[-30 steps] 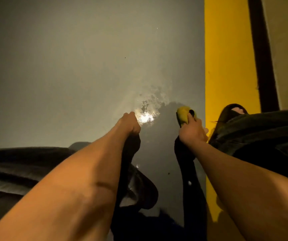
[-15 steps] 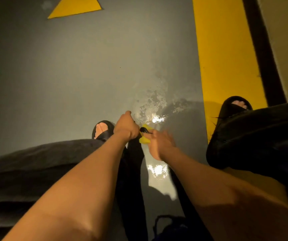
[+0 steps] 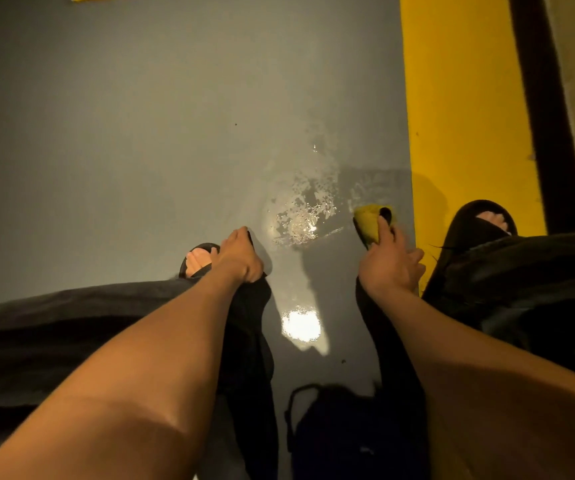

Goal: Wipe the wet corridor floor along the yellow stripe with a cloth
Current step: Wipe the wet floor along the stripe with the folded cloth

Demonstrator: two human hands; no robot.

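A yellow cloth (image 3: 368,219) lies bunched on the grey floor, just left of the wide yellow stripe (image 3: 463,116). My right hand (image 3: 390,263) grips its near end and presses it down. A glistening wet patch (image 3: 300,216) spreads on the floor between my hands, left of the cloth. My left hand (image 3: 241,258) hangs over my left foot, left of the wet patch, fingers loosely curled downward and holding nothing that I can see.
My feet in black sandals stand either side: the left sandal (image 3: 196,259) on grey floor, the right sandal (image 3: 480,220) on the stripe. A dark strip (image 3: 542,116) borders the stripe's right side. A dark bag (image 3: 334,431) lies near me. A lamp reflection (image 3: 301,323) shines on the floor.
My right hand has swept the cloth from beside my left hand rightward to the edge of the yellow stripe. The left hand has stayed about where it was.
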